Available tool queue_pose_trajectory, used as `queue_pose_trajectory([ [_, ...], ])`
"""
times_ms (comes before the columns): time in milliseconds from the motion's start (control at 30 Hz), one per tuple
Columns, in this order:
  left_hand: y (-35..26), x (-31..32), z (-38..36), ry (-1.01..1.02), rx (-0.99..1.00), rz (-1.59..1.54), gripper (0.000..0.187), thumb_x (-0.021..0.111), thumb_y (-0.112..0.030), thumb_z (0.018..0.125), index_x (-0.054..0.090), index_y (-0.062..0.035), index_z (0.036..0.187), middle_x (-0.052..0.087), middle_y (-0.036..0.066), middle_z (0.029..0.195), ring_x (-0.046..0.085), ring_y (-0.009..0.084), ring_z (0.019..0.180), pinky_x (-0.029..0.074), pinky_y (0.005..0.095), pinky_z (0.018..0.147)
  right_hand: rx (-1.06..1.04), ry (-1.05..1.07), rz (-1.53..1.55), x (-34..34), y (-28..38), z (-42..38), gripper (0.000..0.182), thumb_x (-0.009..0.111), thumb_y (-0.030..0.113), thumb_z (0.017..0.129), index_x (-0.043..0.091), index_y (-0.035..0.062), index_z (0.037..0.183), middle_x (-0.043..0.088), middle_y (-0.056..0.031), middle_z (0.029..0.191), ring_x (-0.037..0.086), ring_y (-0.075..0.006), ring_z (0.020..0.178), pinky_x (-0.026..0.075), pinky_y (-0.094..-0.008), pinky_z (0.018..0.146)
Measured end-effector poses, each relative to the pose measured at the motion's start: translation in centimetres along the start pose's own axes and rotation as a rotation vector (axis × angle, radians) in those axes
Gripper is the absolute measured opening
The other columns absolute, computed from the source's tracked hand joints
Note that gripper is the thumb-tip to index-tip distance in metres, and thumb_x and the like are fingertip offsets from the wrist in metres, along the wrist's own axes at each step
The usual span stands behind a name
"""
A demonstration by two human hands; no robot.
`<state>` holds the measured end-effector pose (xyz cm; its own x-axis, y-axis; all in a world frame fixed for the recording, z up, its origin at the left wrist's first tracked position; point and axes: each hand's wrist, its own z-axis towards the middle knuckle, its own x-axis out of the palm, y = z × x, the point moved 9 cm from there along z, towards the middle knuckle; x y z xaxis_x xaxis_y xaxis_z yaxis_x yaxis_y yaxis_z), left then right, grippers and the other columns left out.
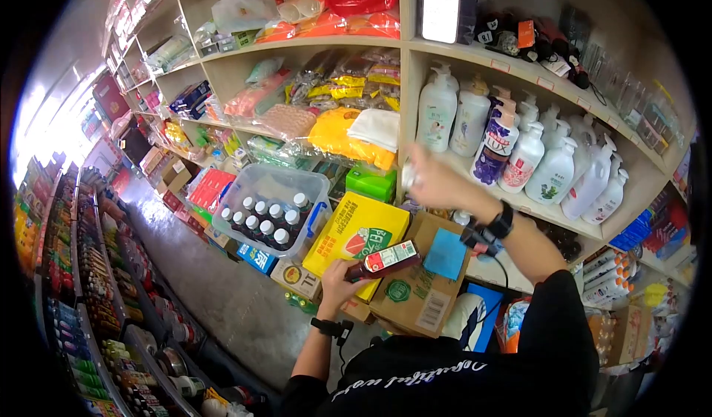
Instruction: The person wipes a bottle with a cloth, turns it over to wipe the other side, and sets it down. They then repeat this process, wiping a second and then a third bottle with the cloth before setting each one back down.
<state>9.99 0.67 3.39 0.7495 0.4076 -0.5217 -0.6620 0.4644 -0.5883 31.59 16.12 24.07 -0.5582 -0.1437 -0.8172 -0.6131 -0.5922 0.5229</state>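
Observation:
My left hand [339,286] is closed around the neck end of a dark bottle [383,260] with a red-and-white label. The bottle lies tilted, nearly sideways, above a yellow box and a brown carton [408,287]. Raised in front of the shelf post, my right hand [432,183] is blurred, its fingers closed. A small white thing [407,174] shows at its fingers, too smeared to name. To the left, a clear plastic bin [320,187] holds several dark bottles [276,212] with white caps.
Pump bottles [486,146] crowd the right shelf, with a lit phone [440,9] above. A yellow box [356,228] and a green pack [371,186] sit by the bin. Packaged goods fill the left shelves. Stocked racks [96,283] line the aisle floor [215,298].

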Motion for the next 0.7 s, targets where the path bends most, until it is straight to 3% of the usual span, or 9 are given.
queue_pose_trajectory([
  [67, 0.0, 0.1, -0.1, 0.008, -0.008, -0.004, 0.051, 0.100, -0.025, 0.064, 0.076, -0.0066, 0.104, 0.070, 0.010, 0.088, 0.071, 0.0290, 0.080, 0.056, 0.0377, 0.072, 0.031, 0.299, -0.071, 7.3, -1.5, -2.6, 0.058, 0.066, 0.015, 0.091, 0.042, 0.0015, 0.142, 0.058, -0.0283, 0.123, 0.065, -0.0418, 0.112, 0.054, -0.0490, 0.096],
  [100, -0.3, 0.0, 0.1, 0.009, -0.012, -0.002, 0.051, 0.100, -0.025, 0.064, 0.076, -0.0067, 0.104, 0.070, 0.010, 0.088, 0.070, 0.0290, 0.080, 0.056, 0.0377, 0.072, -0.291, 0.393, -0.285, 11.8, -2.5, -4.0, 0.055, 0.065, 0.016, 0.092, 0.043, -0.0005, 0.140, 0.056, -0.0295, 0.126, 0.065, -0.0465, 0.110, 0.054, -0.0506, 0.095],
  [167, -0.2, -0.1, 0.3, -0.002, 0.001, -0.003, 0.051, 0.100, -0.025, 0.063, 0.076, -0.0070, 0.104, 0.070, 0.009, 0.087, 0.070, 0.0288, 0.079, 0.055, 0.0379, 0.071, -0.376, 0.449, -0.298, 15.5, -3.5, -6.5, 0.050, 0.064, 0.017, 0.093, 0.045, -0.0021, 0.135, 0.054, -0.0303, 0.128, 0.064, -0.0512, 0.107, 0.055, -0.0516, 0.093],
  [233, 0.1, 0.1, 0.2, 0.006, -0.003, -0.018, 0.051, 0.100, -0.026, 0.063, 0.075, -0.0070, 0.104, 0.070, 0.009, 0.087, 0.070, 0.0289, 0.079, 0.055, 0.0379, 0.070, 0.108, 0.372, 0.100, 15.2, -3.9, -7.2, 0.046, 0.065, 0.017, 0.093, 0.046, -0.0014, 0.131, 0.053, -0.0295, 0.127, 0.063, -0.0509, 0.107, 0.055, -0.0505, 0.093],
  [333, 0.0, 0.1, 0.2, 0.011, -0.004, -0.013, 0.051, 0.100, -0.026, 0.063, 0.075, -0.0068, 0.104, 0.070, 0.010, 0.087, 0.069, 0.0291, 0.078, 0.055, 0.0381, 0.070, 0.097, 0.059, 0.129, 13.6, -3.7, -7.3, 0.040, 0.067, 0.016, 0.094, 0.046, -0.0003, 0.124, 0.053, -0.0284, 0.124, 0.063, -0.0500, 0.106, 0.054, -0.0484, 0.092],
  [433, 0.2, 0.2, 0.1, 0.014, 0.003, -0.001, 0.051, 0.099, -0.027, 0.063, 0.075, -0.0064, 0.103, 0.069, 0.010, 0.087, 0.069, 0.0295, 0.079, 0.055, 0.0385, 0.070, 0.092, -0.043, 0.204, 12.4, -3.9, -6.6, 0.037, 0.067, 0.014, 0.095, 0.045, 0.0018, 0.122, 0.061, -0.0250, 0.106, 0.065, -0.0441, 0.107, 0.053, -0.0469, 0.087],
  [533, 0.6, 0.4, -0.1, 0.025, 0.002, 0.012, 0.052, 0.099, -0.028, 0.063, 0.075, -0.0060, 0.103, 0.069, 0.010, 0.087, 0.069, 0.0300, 0.079, 0.055, 0.0390, 0.070, 0.025, -0.080, 0.171, 10.3, -3.0, -6.2, 0.033, 0.071, 0.015, 0.094, 0.050, 0.0016, 0.116, 0.065, -0.0222, 0.103, 0.068, -0.0416, 0.099, 0.054, -0.0463, 0.082],
  [700, 0.5, 0.4, 0.1, 0.039, -0.006, 0.003, 0.053, 0.100, -0.028, 0.062, 0.075, -0.0057, 0.103, 0.070, 0.010, 0.089, 0.070, 0.0299, 0.080, 0.055, 0.0388, 0.071, -0.005, 0.121, 0.271, 10.6, -2.1, -6.3, 0.024, 0.072, 0.022, 0.096, 0.064, 0.0002, 0.101, 0.072, -0.0192, 0.095, 0.071, -0.0387, 0.091, 0.055, -0.0451, 0.079],
])
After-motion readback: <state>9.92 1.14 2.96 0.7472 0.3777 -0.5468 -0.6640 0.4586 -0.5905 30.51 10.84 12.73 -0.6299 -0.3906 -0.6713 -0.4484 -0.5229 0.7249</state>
